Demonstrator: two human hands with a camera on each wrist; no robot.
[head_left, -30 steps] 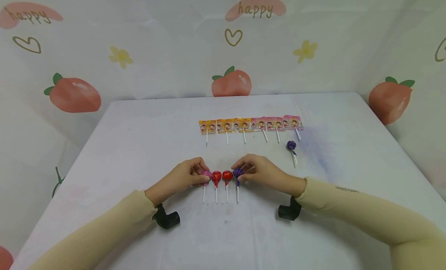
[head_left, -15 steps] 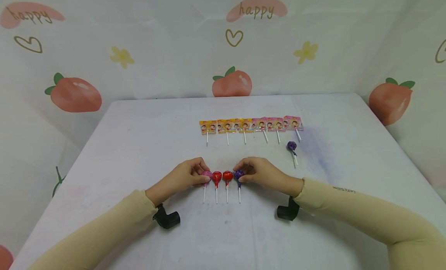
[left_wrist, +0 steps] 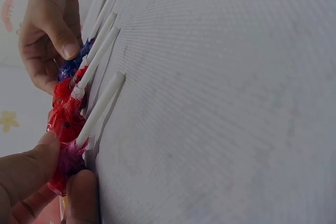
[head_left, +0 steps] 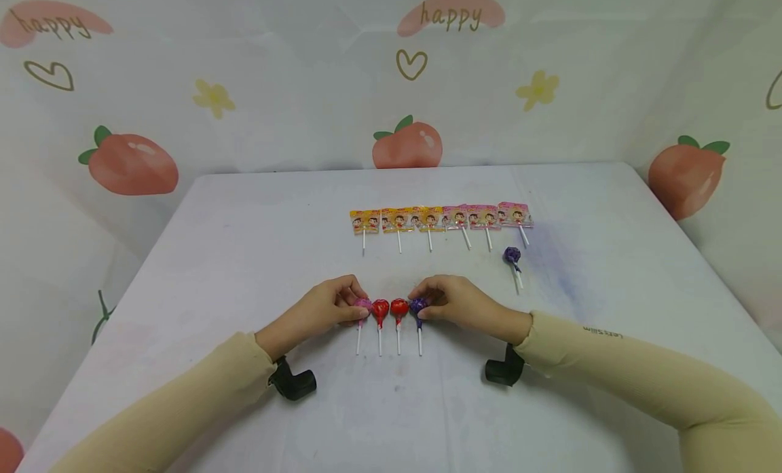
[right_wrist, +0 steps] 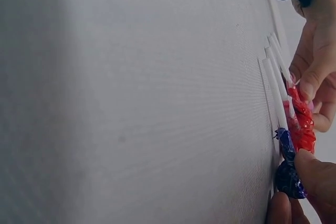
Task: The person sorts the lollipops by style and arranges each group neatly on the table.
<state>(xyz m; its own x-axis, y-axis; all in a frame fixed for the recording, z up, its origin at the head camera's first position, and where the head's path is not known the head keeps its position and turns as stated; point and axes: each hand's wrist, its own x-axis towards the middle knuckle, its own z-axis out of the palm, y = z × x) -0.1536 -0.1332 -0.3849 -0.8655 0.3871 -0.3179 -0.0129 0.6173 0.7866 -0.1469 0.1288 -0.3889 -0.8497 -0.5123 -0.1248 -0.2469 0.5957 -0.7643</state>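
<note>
My left hand [head_left: 332,303] pinches the wrapped head of a pink lollipop [left_wrist: 68,161] between thumb and fingers. On the other side, my right hand [head_left: 455,300] pinches the head of a purple lollipop [right_wrist: 289,177]. Two red lollipops, the left one [head_left: 380,310] and the right one [head_left: 399,309], lie side by side between the hands. All of these form a row on the white table, with their white sticks pointing toward me. In the left wrist view the heads sit close together in line.
Several bagged lollipops lie in a row farther back, yellow packets [head_left: 398,220] on the left and pink packets [head_left: 483,217] on the right. Another purple lollipop [head_left: 512,255] lies below the pink ones. A printed cloth [head_left: 293,86] hangs behind the table [head_left: 244,242].
My right hand has shifted slightly to the right with the purple lollipop, widening its gap to the red one. The left hand and the other lollipops have stayed in place.
</note>
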